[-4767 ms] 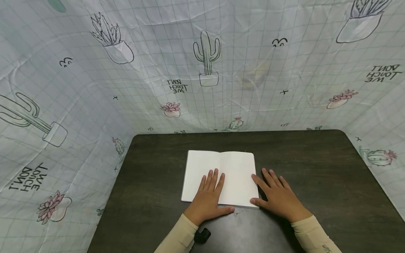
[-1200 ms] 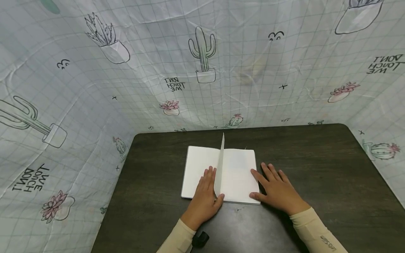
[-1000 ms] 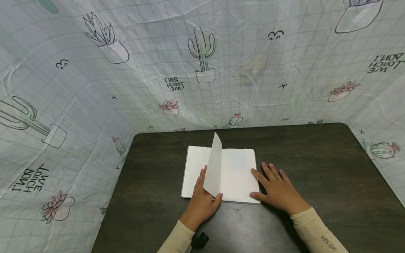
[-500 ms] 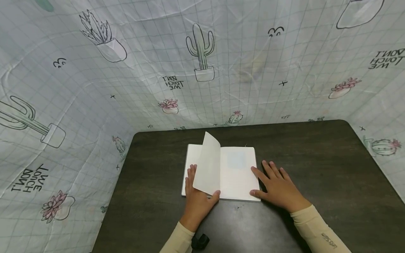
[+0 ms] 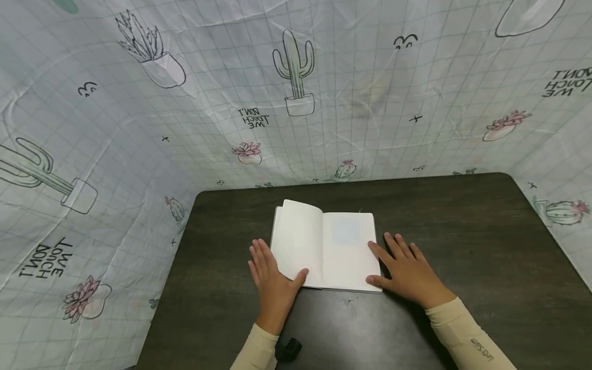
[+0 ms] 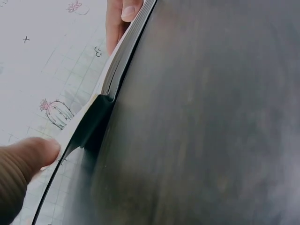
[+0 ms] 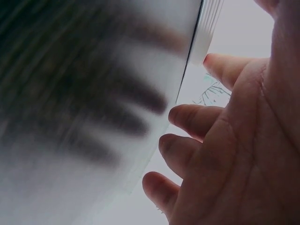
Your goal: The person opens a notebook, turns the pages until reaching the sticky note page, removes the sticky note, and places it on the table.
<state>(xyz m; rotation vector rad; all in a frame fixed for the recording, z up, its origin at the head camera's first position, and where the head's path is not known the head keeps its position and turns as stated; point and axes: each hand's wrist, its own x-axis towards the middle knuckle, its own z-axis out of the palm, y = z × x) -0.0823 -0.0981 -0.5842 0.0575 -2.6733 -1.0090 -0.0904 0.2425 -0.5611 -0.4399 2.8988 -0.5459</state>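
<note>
An open notebook (image 5: 349, 262) with white pages lies on the dark table, a faint bluish patch showing on its right page. Its left leaf (image 5: 296, 241) bows up slightly over the left side. My left hand (image 5: 273, 282) is at the lower left corner, fingers straight beside the left edge and thumb over the page's bottom corner. In the left wrist view that thumb (image 6: 40, 152) is at the edge of the notebook's dark cover. My right hand (image 5: 409, 272) spreads its straight fingers at the right edge, with index fingertip and thumb tip on the page's margin.
The dark wooden table (image 5: 222, 241) has rounded far corners. Behind and beside it hangs a pale gridded cloth (image 5: 351, 128) printed with cacti and lettering. A black wrist device (image 5: 288, 350) sits at my left cuff.
A page has swung up from the right and over to the left. My left hand has slid leftward from the notebook's middle to its left edge. My right hand has hardly moved.
</note>
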